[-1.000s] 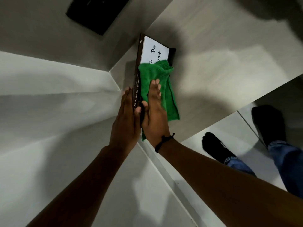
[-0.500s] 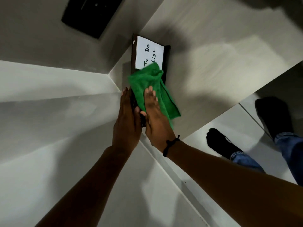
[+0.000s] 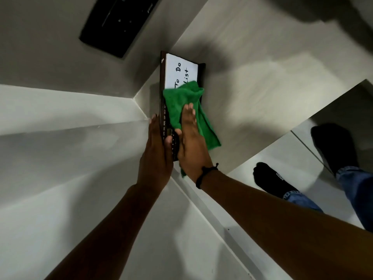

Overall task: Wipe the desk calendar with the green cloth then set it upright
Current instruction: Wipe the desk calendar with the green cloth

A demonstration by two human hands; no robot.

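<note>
The desk calendar (image 3: 177,71) lies flat on the pale surface, dark-framed, with a white "To Do List" panel at its far end and month names along its left edge. The green cloth (image 3: 182,100) is spread over its middle and hangs off the right side. My right hand (image 3: 191,142) presses flat on the cloth, palm down. My left hand (image 3: 156,150) holds the calendar's near left edge, thumb on top. The calendar's near part is hidden under the cloth and both hands.
A black flat device (image 3: 119,23) sits at the back left on the wall side. The surface (image 3: 262,81) ends in an edge at the right, beyond which the floor and my two black-socked feet (image 3: 270,180) show. A white wall corner rises on the left.
My right hand and the cloth slid back toward me and then forward again over the calendar's face. The left hand kept its hold on the edge.
</note>
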